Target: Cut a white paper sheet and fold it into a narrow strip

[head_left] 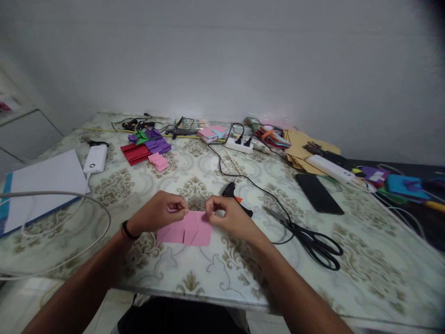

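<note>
A pink folded paper (196,234) with creased flaps lies on the patterned table close to me. Over its upper left part, my left hand (160,212) has its fingers curled in and thumb and forefinger pinched together. My right hand (227,214) pinches at the paper's upper right corner, its fingertips overlapping the edge. What either pinch holds, if anything, is too small to make out. A black glue gun (228,190) with an orange part lies just beyond my right hand, partly hidden by it. Black-handled scissors (309,239) rest to the right.
Red folded paper (134,154), purple paper (158,144) and small pink pieces (158,162) lie at the back left. A black cable runs from the white power strip (239,145) across the table. A black phone (319,194) lies right; a white power bank (95,158) left.
</note>
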The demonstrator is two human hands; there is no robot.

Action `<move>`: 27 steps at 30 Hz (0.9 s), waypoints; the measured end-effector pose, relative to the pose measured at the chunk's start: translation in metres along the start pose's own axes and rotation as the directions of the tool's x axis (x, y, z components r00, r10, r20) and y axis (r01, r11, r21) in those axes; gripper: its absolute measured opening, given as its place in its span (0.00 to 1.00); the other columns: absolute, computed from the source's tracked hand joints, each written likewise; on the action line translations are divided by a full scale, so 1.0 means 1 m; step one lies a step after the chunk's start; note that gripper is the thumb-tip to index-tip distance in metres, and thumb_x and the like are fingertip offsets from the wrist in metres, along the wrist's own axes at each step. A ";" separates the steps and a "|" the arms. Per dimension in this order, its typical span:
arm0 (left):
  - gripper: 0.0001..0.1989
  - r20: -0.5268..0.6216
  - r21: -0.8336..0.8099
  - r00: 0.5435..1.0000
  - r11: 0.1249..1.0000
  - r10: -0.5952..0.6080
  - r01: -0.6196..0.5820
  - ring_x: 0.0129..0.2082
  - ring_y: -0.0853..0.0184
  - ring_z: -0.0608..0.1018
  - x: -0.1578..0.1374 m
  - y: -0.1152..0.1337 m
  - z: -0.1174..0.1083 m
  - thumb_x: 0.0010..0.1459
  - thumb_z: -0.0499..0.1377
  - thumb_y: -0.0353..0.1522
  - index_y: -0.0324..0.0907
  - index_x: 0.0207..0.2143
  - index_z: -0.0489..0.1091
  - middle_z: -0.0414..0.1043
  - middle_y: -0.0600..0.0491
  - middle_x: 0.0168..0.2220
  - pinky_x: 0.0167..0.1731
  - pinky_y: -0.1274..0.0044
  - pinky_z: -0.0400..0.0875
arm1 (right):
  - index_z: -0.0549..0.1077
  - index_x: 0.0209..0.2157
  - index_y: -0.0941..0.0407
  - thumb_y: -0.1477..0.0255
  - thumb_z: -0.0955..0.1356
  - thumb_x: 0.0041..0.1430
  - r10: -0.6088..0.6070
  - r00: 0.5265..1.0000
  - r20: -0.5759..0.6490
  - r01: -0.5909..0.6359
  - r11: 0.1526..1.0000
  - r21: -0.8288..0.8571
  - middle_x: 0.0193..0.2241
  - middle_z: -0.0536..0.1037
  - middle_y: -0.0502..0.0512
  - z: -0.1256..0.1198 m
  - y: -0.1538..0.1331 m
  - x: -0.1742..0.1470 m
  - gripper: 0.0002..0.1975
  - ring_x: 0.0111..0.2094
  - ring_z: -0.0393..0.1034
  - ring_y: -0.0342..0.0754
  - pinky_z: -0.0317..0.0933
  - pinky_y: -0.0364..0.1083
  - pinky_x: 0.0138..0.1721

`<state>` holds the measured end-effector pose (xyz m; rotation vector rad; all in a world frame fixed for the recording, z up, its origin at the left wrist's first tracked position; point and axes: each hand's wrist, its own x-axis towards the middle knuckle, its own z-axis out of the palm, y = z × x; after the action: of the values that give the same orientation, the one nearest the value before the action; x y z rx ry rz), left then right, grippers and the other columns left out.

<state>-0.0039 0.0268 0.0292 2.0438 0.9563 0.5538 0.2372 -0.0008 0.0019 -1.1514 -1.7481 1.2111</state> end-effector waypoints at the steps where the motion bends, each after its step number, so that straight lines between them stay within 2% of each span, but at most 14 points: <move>1: 0.07 -0.007 -0.004 1.000 1.000 -0.002 0.002 0.26 0.72 0.73 0.000 0.000 -0.002 0.58 0.60 0.31 0.39 0.29 0.76 0.75 0.56 0.25 0.29 0.82 0.65 | 0.71 0.26 0.56 0.74 0.67 0.49 -0.001 1.000 -0.003 0.001 1.000 0.006 0.24 0.71 0.47 -0.003 0.000 0.000 0.00 0.28 0.62 0.44 0.57 0.43 0.34; 8: 0.09 -0.050 -0.067 0.998 0.997 -0.032 0.029 0.26 0.71 0.73 0.000 -0.002 -0.009 0.59 0.61 0.34 0.38 0.28 0.75 0.75 0.55 0.26 0.30 0.81 0.66 | 0.69 0.27 0.55 0.72 0.68 0.51 -0.016 0.998 -0.068 0.021 0.997 0.072 0.25 0.70 0.48 -0.015 -0.002 -0.001 0.03 0.29 0.64 0.45 0.59 0.44 0.34; 13: 0.13 -0.116 -0.149 0.991 0.988 -0.064 0.046 0.27 0.71 0.72 0.000 -0.007 -0.006 0.62 0.60 0.39 0.39 0.31 0.75 0.73 0.56 0.26 0.27 0.81 0.63 | 0.71 0.39 0.54 0.64 0.70 0.58 -0.018 0.990 -0.139 0.039 0.988 0.147 0.34 0.71 0.50 -0.011 -0.002 0.000 0.10 0.35 0.66 0.46 0.61 0.45 0.38; 19: 0.14 -0.154 -0.206 0.984 0.977 -0.089 0.056 0.26 0.71 0.72 0.003 -0.010 0.001 0.63 0.60 0.41 0.39 0.33 0.75 0.73 0.55 0.27 0.26 0.81 0.63 | 0.70 0.30 0.56 0.58 0.69 0.62 0.044 0.998 -0.045 -0.035 0.981 0.189 0.25 0.66 0.47 -0.003 0.004 -0.001 0.15 0.25 0.59 0.43 0.53 0.43 0.27; 22: 0.14 -0.149 -0.213 0.985 0.976 -0.088 0.054 0.26 0.71 0.72 0.003 -0.009 0.001 0.62 0.60 0.41 0.39 0.32 0.74 0.74 0.55 0.27 0.25 0.81 0.63 | 0.71 0.30 0.56 0.59 0.70 0.61 0.054 0.998 -0.041 -0.045 0.981 0.190 0.25 0.67 0.47 -0.003 0.004 -0.002 0.15 0.25 0.59 0.43 0.53 0.42 0.27; 27: 0.13 -0.171 -0.192 0.982 0.980 -0.081 0.048 0.26 0.71 0.74 0.004 -0.009 0.002 0.63 0.60 0.40 0.39 0.33 0.75 0.75 0.55 0.27 0.25 0.81 0.65 | 0.76 0.36 0.57 0.58 0.69 0.63 0.052 0.998 0.040 -0.058 0.985 0.164 0.30 0.74 0.50 -0.001 0.001 -0.003 0.15 0.30 0.66 0.45 0.60 0.43 0.31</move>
<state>-0.0043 0.0325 0.0211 1.8117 1.0302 0.7725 0.2389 -0.0028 0.0007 -1.0920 -1.6168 1.3901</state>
